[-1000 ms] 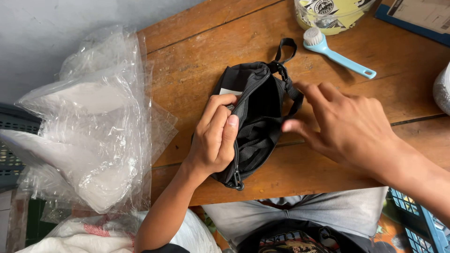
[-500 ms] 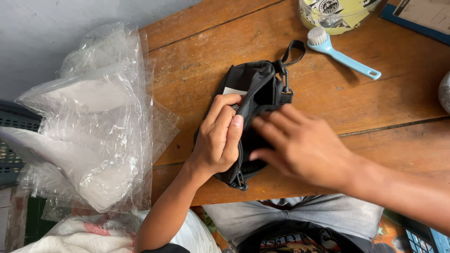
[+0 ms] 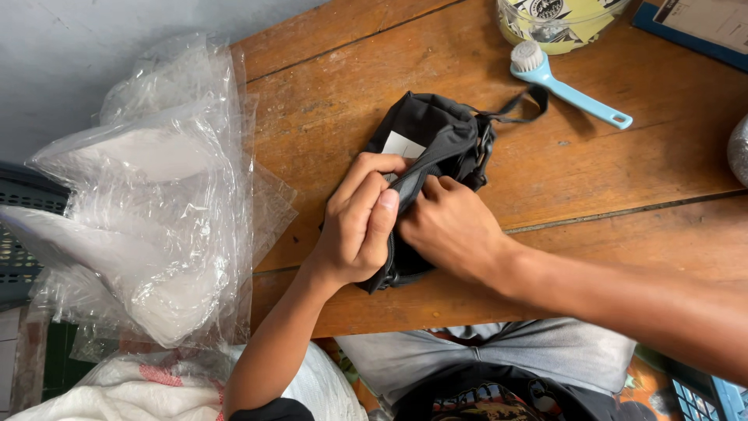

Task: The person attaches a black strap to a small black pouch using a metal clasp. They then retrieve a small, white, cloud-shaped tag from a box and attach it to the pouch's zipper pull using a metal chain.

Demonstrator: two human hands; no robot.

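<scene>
A small black fabric pouch (image 3: pixel 436 144) with a strap and a white tag lies on the wooden table (image 3: pixel 623 179). My left hand (image 3: pixel 358 222) grips the pouch's near left edge, thumb on top of the fabric. My right hand (image 3: pixel 452 226) lies against it from the right, fingers curled into the pouch's zipper edge. Both hands touch each other over the lower half of the pouch, which they hide.
A stack of clear plastic bags (image 3: pixel 148 195) sits at the table's left end. A light blue brush (image 3: pixel 565 82) and a yellow patterned bowl (image 3: pixel 549 19) lie at the back, a blue-edged book (image 3: pixel 693 27) at the back right. White sacks (image 3: pixel 156 386) lie below.
My right hand has moved left from beside the pouch onto its zipper edge, meeting my left hand. The pouch has bunched up and its strap now points right.
</scene>
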